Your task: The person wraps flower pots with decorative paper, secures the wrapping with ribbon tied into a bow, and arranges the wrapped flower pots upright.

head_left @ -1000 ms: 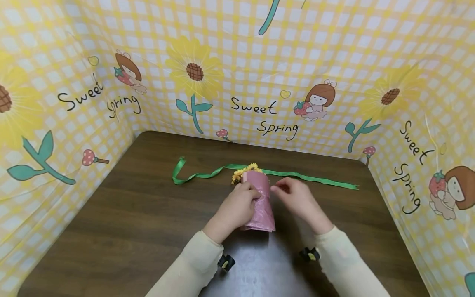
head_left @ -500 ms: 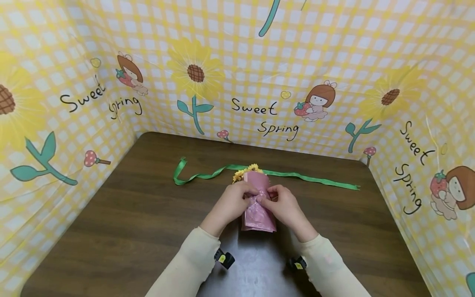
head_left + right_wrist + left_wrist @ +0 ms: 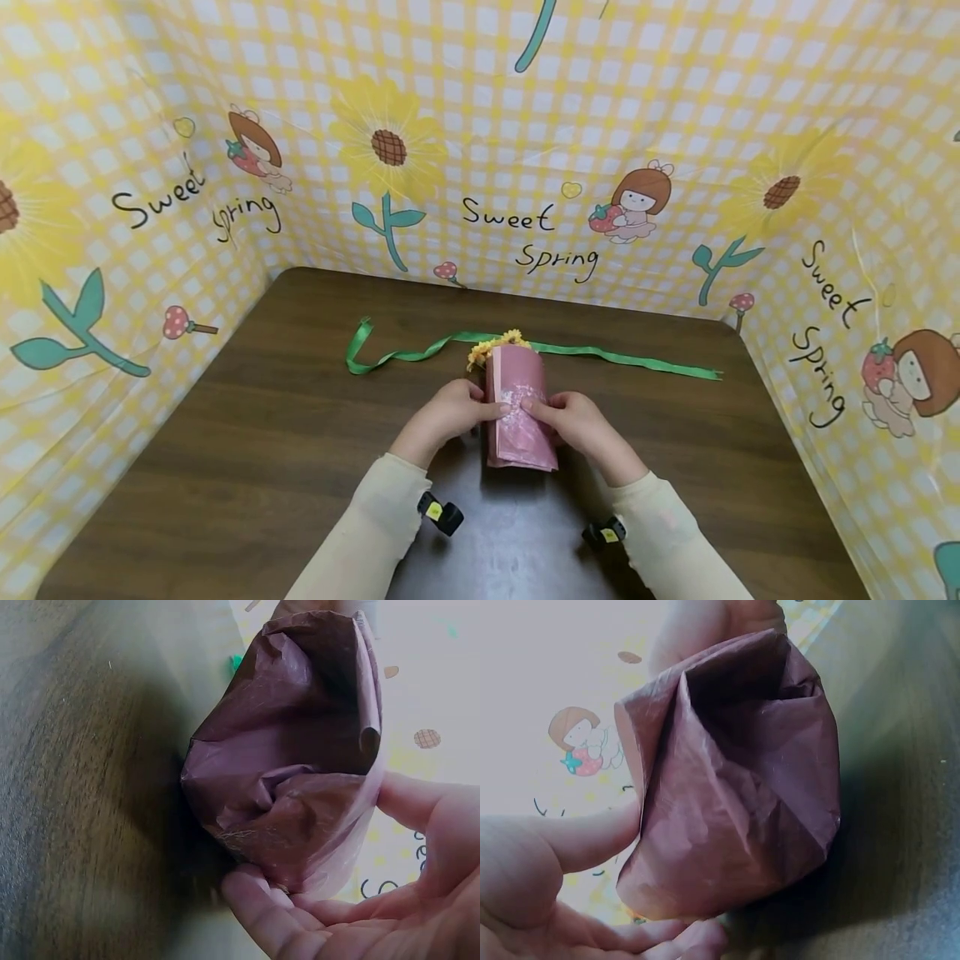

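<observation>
Two bare hands at a bouquet, seen over the table. The left hand [image 3: 450,414] grips the left side of a pink paper wrap [image 3: 521,447], its thumb laid on the upper face and its fingers curled around the side. The right hand [image 3: 581,423] holds the opposite side in the same way; the two thumbs lie near each other, apart, at mid-length. The wrap is at the middle of the table [image 3: 225,467], its near end open; both wrist views show creased paper folded inward there. Yellow flowers [image 3: 480,353] protrude from the far end, mostly toward the left. Beyond them a green ribbon [image 3: 630,361] lies across the table, its left end bent back in a hook, its middle partly hidden by the flowers. Pale sleeves [image 3: 360,533] cover both forearms. Behind the table hangs a yellow-checked cloth [image 3: 480,125] printed with sunflowers and the words "Sweet Spring".
</observation>
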`<move>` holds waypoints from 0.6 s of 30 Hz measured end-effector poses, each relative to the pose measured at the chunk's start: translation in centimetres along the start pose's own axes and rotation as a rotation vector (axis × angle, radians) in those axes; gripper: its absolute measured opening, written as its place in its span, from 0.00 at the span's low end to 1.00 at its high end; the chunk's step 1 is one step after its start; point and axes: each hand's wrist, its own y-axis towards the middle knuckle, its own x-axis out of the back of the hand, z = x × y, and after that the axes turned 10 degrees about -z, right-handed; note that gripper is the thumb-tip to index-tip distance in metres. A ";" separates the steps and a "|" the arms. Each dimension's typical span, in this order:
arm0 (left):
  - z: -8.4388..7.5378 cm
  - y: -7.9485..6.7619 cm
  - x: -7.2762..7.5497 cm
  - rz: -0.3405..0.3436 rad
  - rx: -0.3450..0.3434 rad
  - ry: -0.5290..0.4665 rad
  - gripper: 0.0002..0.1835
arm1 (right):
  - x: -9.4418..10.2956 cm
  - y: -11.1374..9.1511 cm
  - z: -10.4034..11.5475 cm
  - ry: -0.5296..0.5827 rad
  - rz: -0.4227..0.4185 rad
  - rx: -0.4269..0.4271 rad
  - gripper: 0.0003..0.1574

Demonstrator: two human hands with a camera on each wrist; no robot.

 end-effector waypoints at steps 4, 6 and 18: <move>0.2 0.1 0.0 0.066 0.034 -0.035 0.27 | 0.1 -0.1 0.0 0.012 0.007 -0.005 0.38; 0.3 0.2 0.1 0.101 0.049 -0.071 0.27 | 0.2 -0.1 -0.1 0.023 0.011 -0.015 0.40; 1.0 0.0 -0.4 0.140 0.059 -0.255 0.25 | 0.0 -0.1 -0.2 0.098 0.023 -0.030 0.36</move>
